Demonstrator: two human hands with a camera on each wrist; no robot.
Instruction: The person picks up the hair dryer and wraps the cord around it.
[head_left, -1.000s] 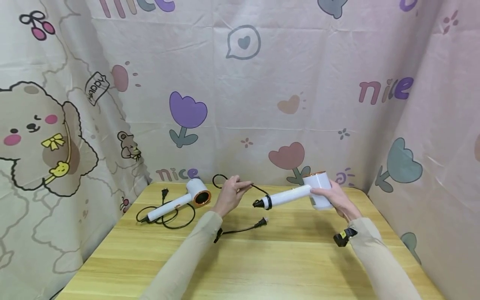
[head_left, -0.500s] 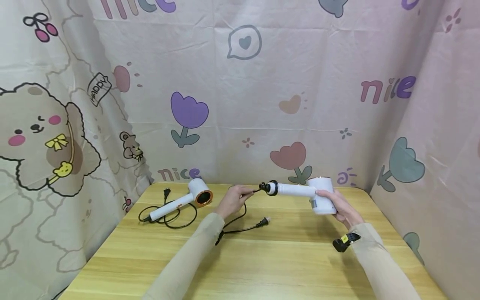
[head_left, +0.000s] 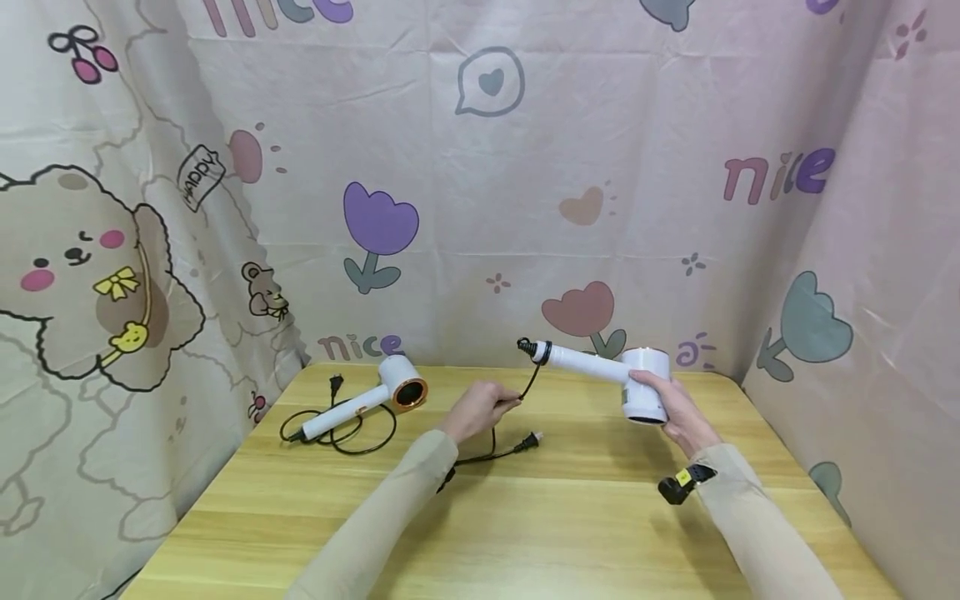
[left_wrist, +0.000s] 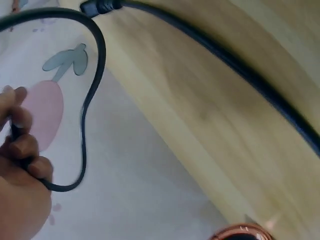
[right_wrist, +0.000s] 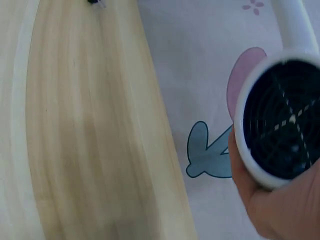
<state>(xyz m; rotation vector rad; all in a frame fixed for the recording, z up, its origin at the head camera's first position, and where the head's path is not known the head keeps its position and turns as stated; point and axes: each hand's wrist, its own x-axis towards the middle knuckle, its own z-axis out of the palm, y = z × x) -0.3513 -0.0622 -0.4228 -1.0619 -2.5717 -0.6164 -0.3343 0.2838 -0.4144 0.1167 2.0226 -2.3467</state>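
Observation:
My right hand (head_left: 686, 421) grips a white hair dryer (head_left: 647, 392) by its head, above the table, with the handle pointing left and slightly up. In the right wrist view the round dark grille (right_wrist: 285, 120) of that dryer faces the camera. A black power cord (head_left: 531, 382) wraps the handle's end and runs down to my left hand (head_left: 480, 410). Curled fingers hold the cord there, and in the left wrist view the cord (left_wrist: 84, 130) loops out from the fist. The cord's plug (head_left: 529, 442) lies on the table below.
A second white hair dryer (head_left: 348, 414) with a copper-coloured rim lies at the back left, its black cord (head_left: 392, 433) looped around it and its plug (head_left: 336, 383) behind. The wooden table (head_left: 570, 525) ends at a patterned curtain (head_left: 480, 208).
My left hand moved from raised beside the cord to gripping it, then lower. The handle end swung upward, and the dryer's head turned so its grille end faces down toward the table.

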